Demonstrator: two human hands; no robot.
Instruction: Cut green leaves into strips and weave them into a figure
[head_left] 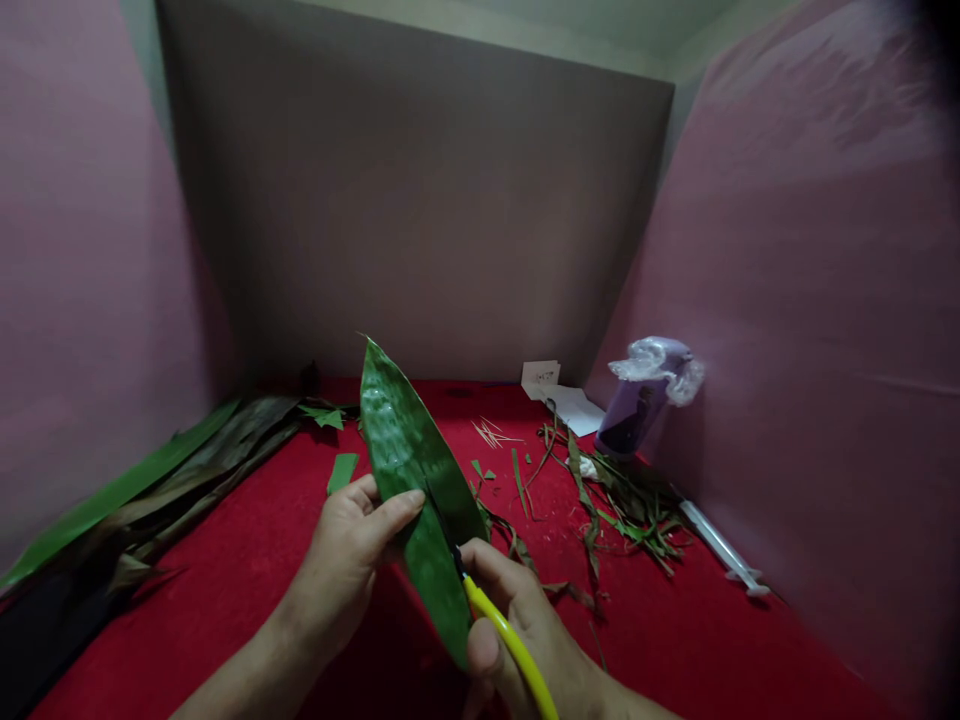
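A broad, glossy green leaf (401, 425) stands tilted upright in front of me, its pointed tip up. My left hand (352, 545) pinches its left edge, with the thumb lying across the face and the fingers behind. In my right hand (525, 620) are scissors with a yellow handle (514, 640). Their dark blades sit at the leaf, along a slit that runs up from the lower part near its middle. The lower end of the leaf hangs between both hands, and most of the blades is hidden by it.
Long green and dried leaves (180, 470) lie along the left wall. On the red cloth (247, 590) are thin sticks (491, 433) and leaf scraps. A heap of dry strips (637, 500), a purple container (641, 405) with plastic wrap, white paper (574, 410) and a syringe (724, 550) lie right.
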